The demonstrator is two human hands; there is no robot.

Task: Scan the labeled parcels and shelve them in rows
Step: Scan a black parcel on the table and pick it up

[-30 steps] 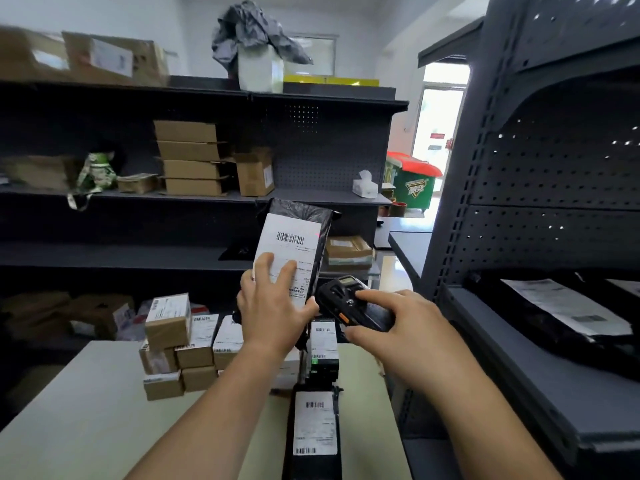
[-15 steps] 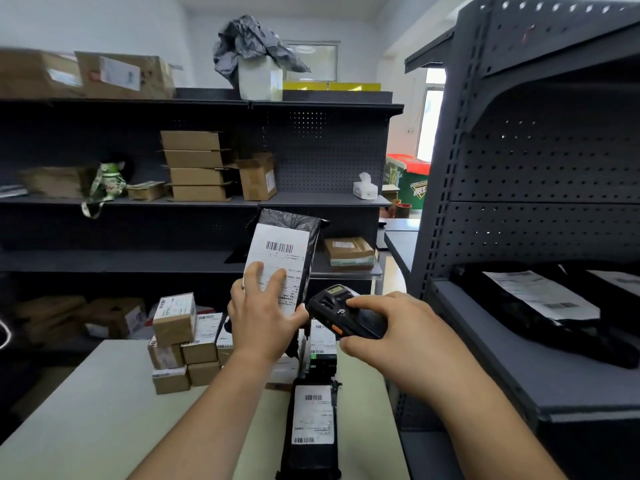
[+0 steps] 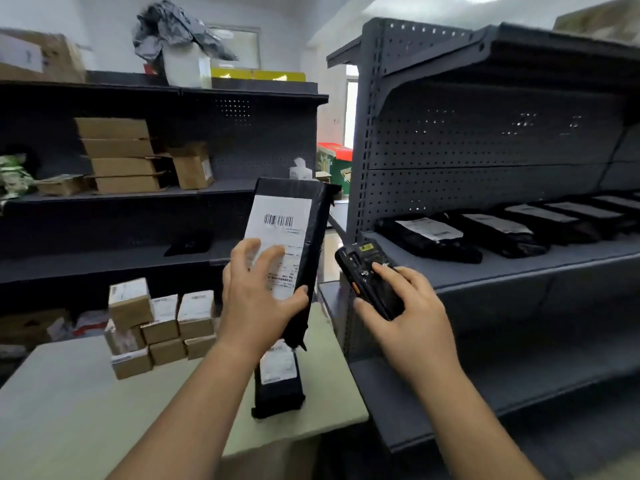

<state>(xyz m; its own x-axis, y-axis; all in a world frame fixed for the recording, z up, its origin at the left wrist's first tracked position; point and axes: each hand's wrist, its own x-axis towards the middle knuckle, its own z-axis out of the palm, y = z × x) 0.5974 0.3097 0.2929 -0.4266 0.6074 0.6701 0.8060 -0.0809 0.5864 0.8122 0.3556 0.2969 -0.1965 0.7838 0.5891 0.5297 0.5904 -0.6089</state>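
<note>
Left hand (image 3: 258, 299) grips black labeled parcel (image 3: 304, 237) upright above table (image 3: 69, 403); right hand (image 3: 405, 306) grips scanner (image 3: 367, 275) just right of parcel.

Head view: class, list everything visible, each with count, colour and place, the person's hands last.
held parcel: one, black with white label, held up in left hand
scanner: one, black, in right hand
lying parcel: one, black, flat on table
small boxes: several, brown, stacked on table
shelved parcels: at least four, black, row on right shelf
cartons: several, brown, on back shelf
left hand: one, grips held parcel
right hand: one, grips scanner
</note>
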